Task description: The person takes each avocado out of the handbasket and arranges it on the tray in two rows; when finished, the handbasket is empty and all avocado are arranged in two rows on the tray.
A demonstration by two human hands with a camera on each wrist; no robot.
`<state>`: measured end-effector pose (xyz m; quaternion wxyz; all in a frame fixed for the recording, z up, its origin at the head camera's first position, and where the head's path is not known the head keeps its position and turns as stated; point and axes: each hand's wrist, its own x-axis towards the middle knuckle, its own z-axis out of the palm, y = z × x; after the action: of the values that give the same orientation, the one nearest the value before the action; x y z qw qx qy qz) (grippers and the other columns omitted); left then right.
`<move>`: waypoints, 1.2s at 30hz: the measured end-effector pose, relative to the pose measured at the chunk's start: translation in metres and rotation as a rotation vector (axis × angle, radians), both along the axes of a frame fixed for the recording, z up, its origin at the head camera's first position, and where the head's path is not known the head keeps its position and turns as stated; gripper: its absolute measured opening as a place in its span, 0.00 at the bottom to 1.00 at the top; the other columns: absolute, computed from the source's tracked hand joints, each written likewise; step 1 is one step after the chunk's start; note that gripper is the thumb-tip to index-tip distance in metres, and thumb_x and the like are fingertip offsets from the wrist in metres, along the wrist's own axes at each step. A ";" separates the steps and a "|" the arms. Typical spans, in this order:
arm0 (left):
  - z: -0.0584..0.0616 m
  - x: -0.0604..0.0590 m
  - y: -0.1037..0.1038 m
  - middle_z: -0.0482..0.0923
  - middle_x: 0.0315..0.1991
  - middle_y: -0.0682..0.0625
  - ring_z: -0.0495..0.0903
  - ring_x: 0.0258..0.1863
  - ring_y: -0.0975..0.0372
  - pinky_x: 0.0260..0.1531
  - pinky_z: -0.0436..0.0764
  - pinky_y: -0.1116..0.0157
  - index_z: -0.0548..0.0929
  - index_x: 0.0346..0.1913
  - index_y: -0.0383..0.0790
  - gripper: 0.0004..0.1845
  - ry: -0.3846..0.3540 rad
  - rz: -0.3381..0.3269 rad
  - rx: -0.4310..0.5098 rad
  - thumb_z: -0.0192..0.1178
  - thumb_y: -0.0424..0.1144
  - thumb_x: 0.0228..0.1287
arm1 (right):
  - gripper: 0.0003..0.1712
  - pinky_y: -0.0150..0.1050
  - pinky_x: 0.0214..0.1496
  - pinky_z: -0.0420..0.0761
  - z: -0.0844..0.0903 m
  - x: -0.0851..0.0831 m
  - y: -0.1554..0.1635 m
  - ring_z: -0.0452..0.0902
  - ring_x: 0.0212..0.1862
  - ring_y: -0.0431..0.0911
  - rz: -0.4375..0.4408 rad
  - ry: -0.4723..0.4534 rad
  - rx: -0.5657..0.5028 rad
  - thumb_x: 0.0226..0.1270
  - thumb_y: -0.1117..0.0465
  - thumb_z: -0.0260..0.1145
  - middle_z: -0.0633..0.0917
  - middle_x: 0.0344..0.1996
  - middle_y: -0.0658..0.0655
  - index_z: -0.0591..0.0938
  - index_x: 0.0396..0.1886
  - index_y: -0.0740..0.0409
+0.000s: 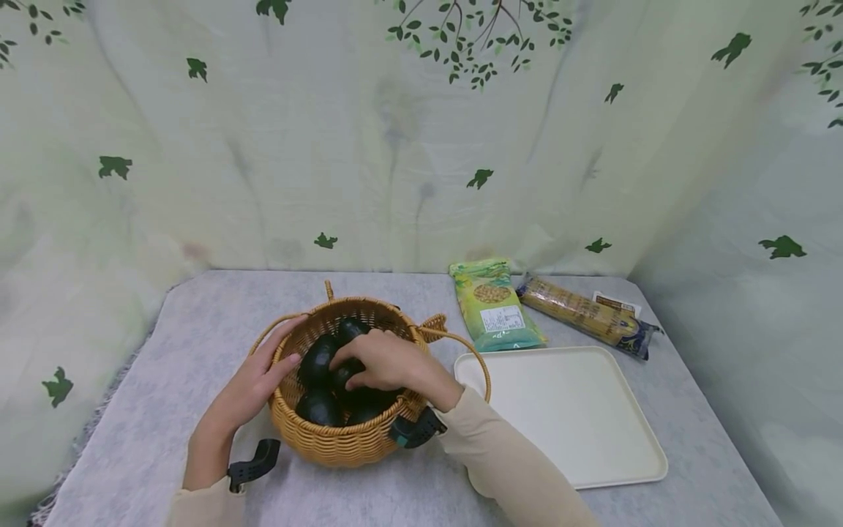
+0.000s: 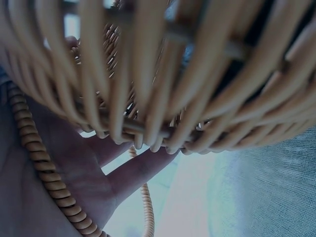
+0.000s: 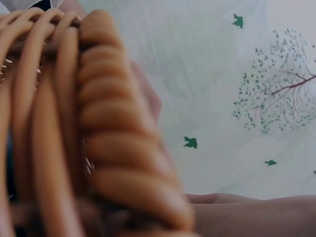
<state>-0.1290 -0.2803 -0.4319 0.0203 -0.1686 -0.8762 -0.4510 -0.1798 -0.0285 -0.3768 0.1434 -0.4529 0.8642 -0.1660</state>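
My right hand (image 1: 385,362) is down inside the wicker basket (image 1: 342,439), fingers curled around one of the dark avocados (image 1: 318,360). It's gripping the one in the middle of the pile, directly under my palm. More avocados sit just left of that hand and below it, toward me, all touching each other.

My left hand (image 1: 260,380) is on the basket's outer left wall, fingers straight and spread against the weave, thumb at the rim. Not clamped on anything, just pressing flat. Left wrist view confirms this: open palm (image 2: 74,173) against the wicker, with a coiled basket handle (image 2: 44,173) lying across it.

Right wrist view is mostly blurred basket rim (image 3: 118,138) up close; can't read the fingers from there.

The basket sits on the grey desk (image 1: 165,410), between my two forearms.

Right of my right hand, just beside the basket: a cream tray (image 1: 573,417), with the basket's right handle overlapping its near-left corner. Beyond the tray, further from me, a green snack packet (image 1: 495,304) and a long packet of biscuits (image 1: 586,315) lie side by side.
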 end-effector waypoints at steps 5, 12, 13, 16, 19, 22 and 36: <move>-0.003 0.001 0.001 0.57 0.79 0.42 0.63 0.74 0.36 0.61 0.67 0.26 0.56 0.82 0.56 0.32 -0.003 0.002 -0.008 0.49 0.38 0.81 | 0.22 0.31 0.49 0.80 0.000 0.003 0.004 0.83 0.45 0.36 0.007 0.009 -0.022 0.70 0.54 0.72 0.87 0.56 0.45 0.85 0.63 0.44; -0.004 0.002 0.001 0.58 0.79 0.42 0.63 0.73 0.37 0.61 0.67 0.26 0.56 0.82 0.57 0.31 -0.013 0.005 -0.007 0.48 0.39 0.82 | 0.22 0.28 0.50 0.80 0.002 0.005 0.007 0.84 0.44 0.34 0.010 0.025 -0.064 0.71 0.52 0.72 0.88 0.56 0.44 0.85 0.63 0.43; -0.004 0.002 0.001 0.58 0.79 0.42 0.63 0.73 0.37 0.61 0.67 0.26 0.56 0.82 0.57 0.31 -0.016 0.006 -0.006 0.48 0.39 0.82 | 0.22 0.27 0.48 0.79 0.003 0.006 0.008 0.83 0.41 0.33 0.011 0.027 -0.072 0.71 0.52 0.71 0.88 0.55 0.44 0.85 0.63 0.43; -0.002 0.001 0.001 0.57 0.80 0.42 0.63 0.74 0.37 0.61 0.66 0.25 0.55 0.82 0.58 0.31 -0.025 0.010 -0.006 0.48 0.40 0.82 | 0.22 0.24 0.42 0.77 0.006 0.007 0.009 0.80 0.33 0.31 0.013 0.026 -0.098 0.71 0.52 0.71 0.88 0.54 0.45 0.85 0.63 0.44; -0.001 0.001 0.001 0.57 0.80 0.42 0.62 0.74 0.36 0.60 0.65 0.24 0.55 0.82 0.59 0.31 -0.032 0.016 -0.005 0.48 0.41 0.82 | 0.22 0.24 0.37 0.74 0.008 0.009 0.012 0.75 0.25 0.31 0.017 0.016 -0.124 0.72 0.52 0.71 0.89 0.53 0.45 0.85 0.64 0.44; -0.001 0.001 0.000 0.57 0.80 0.43 0.62 0.74 0.37 0.61 0.64 0.24 0.56 0.82 0.58 0.31 -0.028 0.016 -0.003 0.48 0.40 0.82 | 0.22 0.24 0.33 0.73 0.011 0.010 0.015 0.71 0.20 0.32 0.018 -0.003 -0.150 0.72 0.53 0.70 0.90 0.50 0.46 0.84 0.64 0.45; 0.002 -0.001 0.001 0.57 0.80 0.42 0.62 0.74 0.36 0.62 0.63 0.25 0.56 0.82 0.56 0.31 -0.011 0.006 -0.003 0.48 0.39 0.82 | 0.22 0.24 0.27 0.70 0.019 0.015 0.031 0.65 0.14 0.30 0.000 -0.053 -0.278 0.74 0.54 0.68 0.82 0.24 0.44 0.83 0.66 0.47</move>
<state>-0.1297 -0.2794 -0.4300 0.0166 -0.1634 -0.8774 -0.4507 -0.1650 0.0027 -0.3578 0.1022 -0.4637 0.8288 -0.2960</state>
